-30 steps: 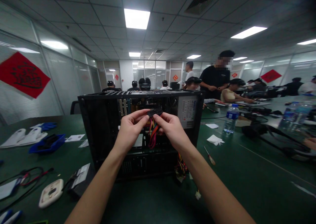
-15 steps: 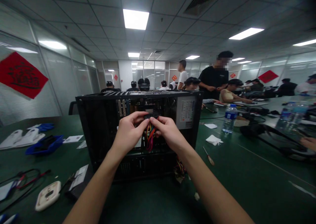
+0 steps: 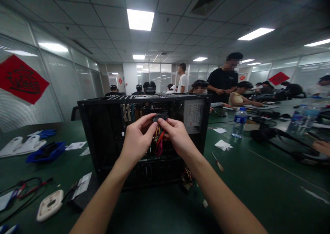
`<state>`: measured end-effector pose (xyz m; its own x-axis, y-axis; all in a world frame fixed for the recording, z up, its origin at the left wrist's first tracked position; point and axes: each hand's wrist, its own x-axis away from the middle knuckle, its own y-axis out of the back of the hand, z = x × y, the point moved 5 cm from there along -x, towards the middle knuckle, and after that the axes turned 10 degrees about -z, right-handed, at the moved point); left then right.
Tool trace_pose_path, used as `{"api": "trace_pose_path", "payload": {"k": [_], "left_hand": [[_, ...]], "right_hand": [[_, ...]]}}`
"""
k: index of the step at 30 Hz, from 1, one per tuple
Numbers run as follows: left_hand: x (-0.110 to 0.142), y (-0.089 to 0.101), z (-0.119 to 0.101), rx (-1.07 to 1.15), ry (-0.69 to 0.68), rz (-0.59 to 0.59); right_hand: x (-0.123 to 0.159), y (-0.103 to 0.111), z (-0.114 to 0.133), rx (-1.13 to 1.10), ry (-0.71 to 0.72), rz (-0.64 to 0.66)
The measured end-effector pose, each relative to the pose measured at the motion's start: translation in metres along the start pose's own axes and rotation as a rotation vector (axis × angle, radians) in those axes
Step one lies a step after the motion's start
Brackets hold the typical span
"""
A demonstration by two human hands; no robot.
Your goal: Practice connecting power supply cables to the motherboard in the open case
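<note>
In front of me a black computer case point(image 3: 89, 137) stands with its side off, showing circuit boards and slots inside. Both hands pinch a black multi-pin power connector point(image 3: 160, 116) in front of that opening. My left hand point(image 3: 138, 136) grips its left end; my right hand point(image 3: 177, 134) has the right end between thumb and fingers. Red, orange and yellow wires point(image 3: 159, 144) hang from the connector below my thumbs. A silver power supply point(image 3: 194, 118) with a label fills the case's upper right. Another bundle of cables point(image 3: 187, 179) spills out at the lower right.
On the left lie white gloves point(image 3: 27, 144), a blue tray point(image 3: 55, 155), a white square frame point(image 3: 50, 204) and a black box point(image 3: 82, 196). To the right are a screwdriver point(image 3: 218, 162), a crumpled tissue point(image 3: 223, 145) and a water bottle point(image 3: 239, 122). Several people work farther back.
The connector dips and tilts between my hands, then comes up again with its pin face showing. In the background a person in white has walked left. My view has shifted slightly.
</note>
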<state>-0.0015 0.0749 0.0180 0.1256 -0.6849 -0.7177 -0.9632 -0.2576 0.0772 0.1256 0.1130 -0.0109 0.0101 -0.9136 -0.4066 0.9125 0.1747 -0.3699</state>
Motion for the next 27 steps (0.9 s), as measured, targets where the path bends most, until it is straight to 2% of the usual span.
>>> {"api": "trace_pose_path", "payload": {"k": [10, 14, 18, 25, 27], "left_hand": [[0.008, 0.0, -0.013, -0.142, -0.104, 0.048], [0.008, -0.001, -0.016, -0.162, -0.132, 0.047], [0.008, -0.001, -0.017, -0.145, -0.116, 0.068], [0.007, -0.004, -0.013, -0.138, -0.065, 0.113], [0.007, -0.006, -0.014, -0.167, -0.065, 0.161]], "right_hand": [[0.001, 0.004, 0.008, 0.014, 0.015, -0.005], [0.002, 0.002, 0.01, -0.044, 0.018, -0.001], [0.002, 0.002, 0.011, -0.105, -0.009, 0.015], [0.0, 0.005, 0.01, -0.059, 0.007, 0.011], [-0.001, 0.005, 0.009, -0.04, 0.014, 0.005]]}}
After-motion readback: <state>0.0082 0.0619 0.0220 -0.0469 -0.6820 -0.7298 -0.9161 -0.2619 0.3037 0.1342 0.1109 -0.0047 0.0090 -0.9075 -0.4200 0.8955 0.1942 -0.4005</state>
